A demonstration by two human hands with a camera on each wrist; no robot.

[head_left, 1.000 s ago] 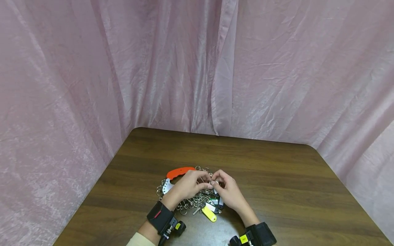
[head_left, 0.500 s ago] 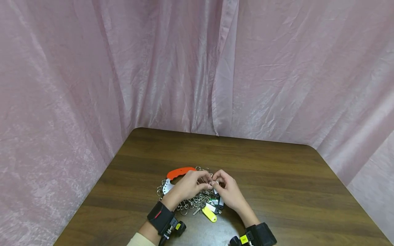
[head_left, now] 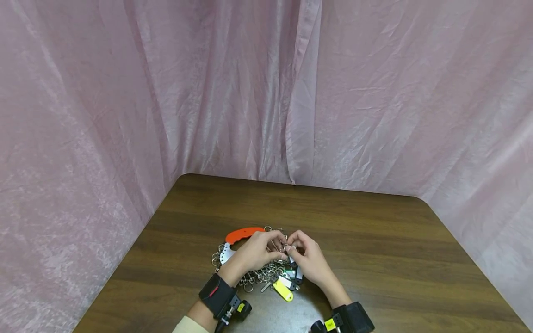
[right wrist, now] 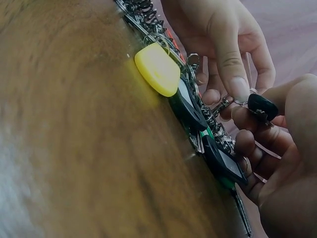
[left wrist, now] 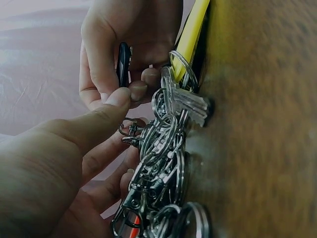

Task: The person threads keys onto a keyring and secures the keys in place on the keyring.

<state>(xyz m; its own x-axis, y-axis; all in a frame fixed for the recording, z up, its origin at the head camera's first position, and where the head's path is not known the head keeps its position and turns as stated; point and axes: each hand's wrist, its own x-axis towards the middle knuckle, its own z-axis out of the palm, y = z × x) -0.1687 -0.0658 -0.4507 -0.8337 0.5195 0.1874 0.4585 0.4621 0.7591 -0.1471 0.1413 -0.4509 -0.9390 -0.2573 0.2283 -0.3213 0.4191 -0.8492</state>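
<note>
Both hands meet over a bundle of metal rings and swivel clasps (left wrist: 157, 146) on the table. My left hand (head_left: 255, 250) pinches a small metal ring (right wrist: 241, 103) between thumb and fingers. My right hand (head_left: 311, 262) pinches a black key tag (right wrist: 262, 107) beside that ring, thumb against fingertips. A yellow key tag (head_left: 283, 291) lies at the near side of the bundle, with black tags bearing white labels (right wrist: 189, 105) next to it. Behind the left hand an orange handle (head_left: 243, 233) joins a white plate with holes (head_left: 226, 253). Fingers partly hide the ring.
The brown wooden table (head_left: 374, 240) extends around the bundle on all sides. A pink curtain (head_left: 233, 92) hangs behind it and to both sides. Black camera straps are on the left wrist (head_left: 216, 292) and right wrist (head_left: 354, 316).
My left thumb has shifted slightly toward the near side. Both hands otherwise stay in place over the bundle, and the tags on the table have not moved.
</note>
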